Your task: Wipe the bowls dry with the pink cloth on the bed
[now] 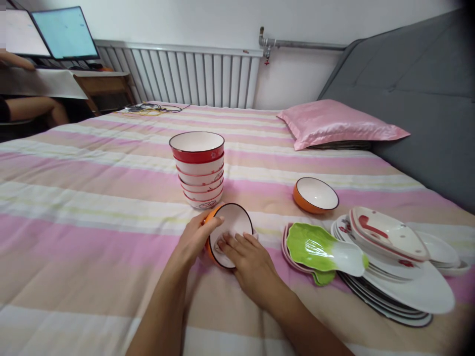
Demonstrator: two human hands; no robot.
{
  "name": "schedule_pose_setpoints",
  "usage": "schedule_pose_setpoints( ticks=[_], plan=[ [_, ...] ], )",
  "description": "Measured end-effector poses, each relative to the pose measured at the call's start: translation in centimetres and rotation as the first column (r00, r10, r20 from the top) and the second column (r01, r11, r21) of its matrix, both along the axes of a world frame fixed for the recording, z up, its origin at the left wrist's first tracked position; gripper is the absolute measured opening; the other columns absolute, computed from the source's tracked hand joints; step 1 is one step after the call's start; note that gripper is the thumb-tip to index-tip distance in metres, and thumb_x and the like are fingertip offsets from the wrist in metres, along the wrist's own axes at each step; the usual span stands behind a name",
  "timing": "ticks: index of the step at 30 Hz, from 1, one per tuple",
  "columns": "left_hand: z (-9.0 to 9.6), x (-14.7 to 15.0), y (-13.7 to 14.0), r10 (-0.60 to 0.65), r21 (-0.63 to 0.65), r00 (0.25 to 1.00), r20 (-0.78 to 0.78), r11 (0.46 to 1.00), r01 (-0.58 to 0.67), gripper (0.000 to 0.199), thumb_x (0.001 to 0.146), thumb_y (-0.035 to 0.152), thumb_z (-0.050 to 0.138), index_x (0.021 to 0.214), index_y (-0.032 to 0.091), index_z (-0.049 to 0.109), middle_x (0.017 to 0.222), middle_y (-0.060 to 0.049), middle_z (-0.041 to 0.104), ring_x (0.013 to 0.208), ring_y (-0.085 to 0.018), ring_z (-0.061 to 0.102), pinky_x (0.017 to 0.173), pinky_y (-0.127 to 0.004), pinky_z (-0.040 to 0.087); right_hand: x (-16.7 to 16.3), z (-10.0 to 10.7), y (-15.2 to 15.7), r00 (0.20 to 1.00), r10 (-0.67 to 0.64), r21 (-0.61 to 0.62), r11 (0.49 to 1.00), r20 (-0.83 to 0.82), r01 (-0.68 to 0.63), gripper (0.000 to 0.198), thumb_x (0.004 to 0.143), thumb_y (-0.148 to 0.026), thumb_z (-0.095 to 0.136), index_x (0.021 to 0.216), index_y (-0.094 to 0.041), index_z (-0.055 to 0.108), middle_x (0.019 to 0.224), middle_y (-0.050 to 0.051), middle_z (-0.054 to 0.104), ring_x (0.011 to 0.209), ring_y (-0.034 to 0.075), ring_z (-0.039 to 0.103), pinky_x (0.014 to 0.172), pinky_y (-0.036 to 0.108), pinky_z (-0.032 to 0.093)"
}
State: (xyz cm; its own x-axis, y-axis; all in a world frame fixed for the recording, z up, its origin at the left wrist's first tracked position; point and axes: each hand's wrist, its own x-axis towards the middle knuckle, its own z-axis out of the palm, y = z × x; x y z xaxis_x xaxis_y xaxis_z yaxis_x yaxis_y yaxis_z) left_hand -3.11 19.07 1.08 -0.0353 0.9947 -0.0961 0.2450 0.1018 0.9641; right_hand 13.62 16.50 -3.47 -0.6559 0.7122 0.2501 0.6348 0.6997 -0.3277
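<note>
My left hand grips an orange bowl with a white inside and a dark rim, its thumb over the edge. The bowl is tilted on the bed, its mouth turned towards me and to the right. Inside it lie the fingers of my right hand, stretched out against the white surface. A small pale bit of something shows beside that hand at the rim; I cannot tell what it is. Just behind stands a stack of red and white bowls. Another orange bowl sits upright to the right.
Right of my hands are a green leaf-shaped dish and piled plates with a squarish patterned dish on top. A pink pillow, cables and a striped bedspread are in view. Someone sits by monitors at far left.
</note>
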Motion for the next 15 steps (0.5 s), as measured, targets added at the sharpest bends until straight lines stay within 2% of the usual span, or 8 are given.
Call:
schedule_pose_setpoints(
  ticks=[3,8,15],
  plan=[
    [-0.22,-0.27,0.02,-0.028,-0.043,0.999,0.024,0.999,0.029,0.046,0.078,0.047,0.054,0.115,0.02,0.063,0.104,-0.005,0.069,0.106,-0.031,0.058,0.087,-0.04,0.046,-0.1,-0.17,0.0,1.0,0.01,-0.003,1.0,0.008,-0.01,0.047,0.088,-0.011,0.043,0.134,-0.02,0.046,0.14,0.006,0.046,0.125,0.023,0.045,0.107,0.044,0.03],
    [-0.06,0.07,0.06,-0.017,-0.07,0.999,0.034,0.997,0.019,0.059,0.078,0.054,0.055,0.127,0.021,0.055,0.122,-0.007,0.062,0.111,-0.031,0.056,0.088,-0.039,0.046,-0.21,-0.46,0.01,1.0,0.008,-0.037,0.999,-0.024,-0.009,0.047,0.087,-0.01,0.044,0.133,-0.02,0.046,0.141,0.006,0.045,0.126,0.022,0.044,0.103,0.04,0.034],
    [0.34,0.56,-0.18,-0.033,-0.012,0.999,-0.02,0.999,0.033,0.062,0.077,0.053,0.058,0.129,0.02,0.051,0.132,-0.008,0.055,0.12,-0.028,0.05,0.1,-0.038,0.038,-0.59,-0.18,-0.06,0.996,-0.068,-0.128,0.99,-0.05,0.061,0.053,0.085,-0.009,0.049,0.136,-0.017,0.041,0.141,0.01,0.044,0.124,0.023,0.046,0.1,0.038,0.037]
  ],
)
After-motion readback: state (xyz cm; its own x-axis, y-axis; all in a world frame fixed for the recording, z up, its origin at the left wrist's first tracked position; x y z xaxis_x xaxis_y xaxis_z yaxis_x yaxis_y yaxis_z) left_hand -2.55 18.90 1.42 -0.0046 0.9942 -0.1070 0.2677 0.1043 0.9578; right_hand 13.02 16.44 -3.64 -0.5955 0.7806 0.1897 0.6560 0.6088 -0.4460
